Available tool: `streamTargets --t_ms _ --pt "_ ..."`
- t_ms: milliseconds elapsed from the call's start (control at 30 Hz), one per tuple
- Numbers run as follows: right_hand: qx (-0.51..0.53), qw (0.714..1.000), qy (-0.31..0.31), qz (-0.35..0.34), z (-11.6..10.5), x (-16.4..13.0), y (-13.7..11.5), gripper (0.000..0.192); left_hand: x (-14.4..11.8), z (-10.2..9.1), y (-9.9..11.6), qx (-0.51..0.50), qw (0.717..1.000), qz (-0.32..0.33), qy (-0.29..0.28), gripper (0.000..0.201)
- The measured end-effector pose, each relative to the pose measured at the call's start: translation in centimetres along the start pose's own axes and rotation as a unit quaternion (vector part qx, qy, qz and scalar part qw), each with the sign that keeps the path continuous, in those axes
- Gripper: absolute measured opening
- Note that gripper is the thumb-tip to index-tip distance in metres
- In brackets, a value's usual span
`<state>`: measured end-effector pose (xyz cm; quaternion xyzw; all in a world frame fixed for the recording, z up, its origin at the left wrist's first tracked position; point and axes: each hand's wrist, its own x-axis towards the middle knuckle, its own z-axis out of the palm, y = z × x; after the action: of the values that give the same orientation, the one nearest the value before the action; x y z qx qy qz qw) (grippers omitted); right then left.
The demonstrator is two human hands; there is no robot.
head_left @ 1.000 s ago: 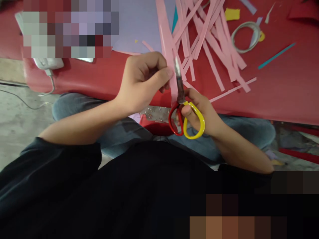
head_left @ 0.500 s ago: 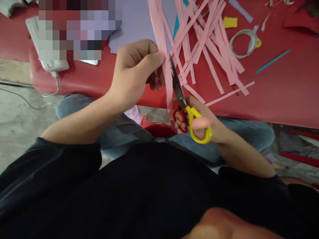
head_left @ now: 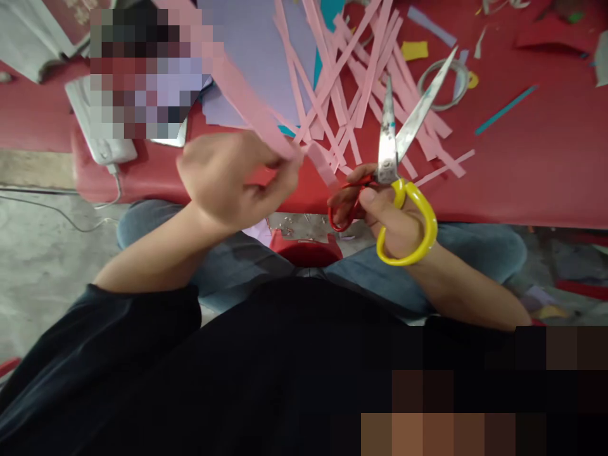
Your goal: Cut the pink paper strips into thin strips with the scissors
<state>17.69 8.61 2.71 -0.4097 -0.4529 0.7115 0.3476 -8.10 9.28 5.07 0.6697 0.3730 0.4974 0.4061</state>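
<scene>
Pink paper strip (head_left: 251, 104), upright against scissor blades half a second ago, now swung up-left, blurred, pinched in left hand (head_left: 228, 180) above red surface (head_left: 522, 164). Scissors (head_left: 396, 171) pulled clear to right, blades spread wide, right hand (head_left: 384, 212) gripping yellow and red handles. Cut apparently finished. Heap of pink strips (head_left: 361, 82) beyond, lilac sheet (head_left: 247, 38) alongside.

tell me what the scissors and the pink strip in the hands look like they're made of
The scissors in the right hand: blades look like bare metal, silvery with bright glints; the handle loops look like glossy plastic, one yellow, one red. The pink strip pinched by the left hand looks like thin matte paper, flat and blurred, much like the cut strips on the red table.
</scene>
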Motion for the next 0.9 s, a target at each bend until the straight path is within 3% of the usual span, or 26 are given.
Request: streamTargets --t_ms 167,300,367,433,500,567,633,667,767,900 --pt "0.009 0.999 0.024 -0.025 0.5 0.2 0.2 0.050 0.2 1.5 -1.2 0.088 0.995 0.027 -0.042 0.023" --pt "-0.007 0.997 0.057 -0.055 0.3 0.5 0.2 0.055 -1.2 2.1 -2.8 0.180 0.961 0.153 -0.145 0.007" --pt "-0.035 0.994 0.073 -0.070 0.3 0.5 -0.1 0.056 -1.9 2.4 -3.3 0.216 0.934 0.222 -0.180 0.010" --pt "-0.066 0.990 0.089 -0.087 0.4 0.5 -0.4 0.055 -2.5 2.8 -3.6 0.238 0.916 0.256 -0.198 0.015" --pt "-0.073 0.985 0.104 -0.114 0.5 0.5 -0.7 0.054 -2.9 3.4 -3.6 0.234 0.919 0.261 -0.181 0.014" --pt "-0.072 0.982 0.110 -0.137 0.5 0.4 -0.7 0.053 -3.2 4.2 -3.4 0.197 0.951 0.218 -0.101 0.009" --pt "-0.084 0.980 0.108 -0.144 0.4 0.4 -0.7 0.052 -3.3 5.0 -2.9 0.113 0.989 0.096 -0.022 0.010" --pt "-0.096 0.979 0.107 -0.145 0.4 0.4 -0.7 0.053 -3.2 5.3 -2.6 0.054 0.998 0.019 -0.008 0.016" --pt "-0.130 0.978 0.087 -0.136 0.2 0.3 -0.6 0.054 -2.7 5.9 -1.9 -0.094 0.986 -0.137 -0.032 0.035" --pt "-0.163 0.978 0.059 -0.119 0.1 0.4 -0.5 0.056 -2.2 5.8 -1.9 -0.120 0.977 -0.169 -0.047 0.040"
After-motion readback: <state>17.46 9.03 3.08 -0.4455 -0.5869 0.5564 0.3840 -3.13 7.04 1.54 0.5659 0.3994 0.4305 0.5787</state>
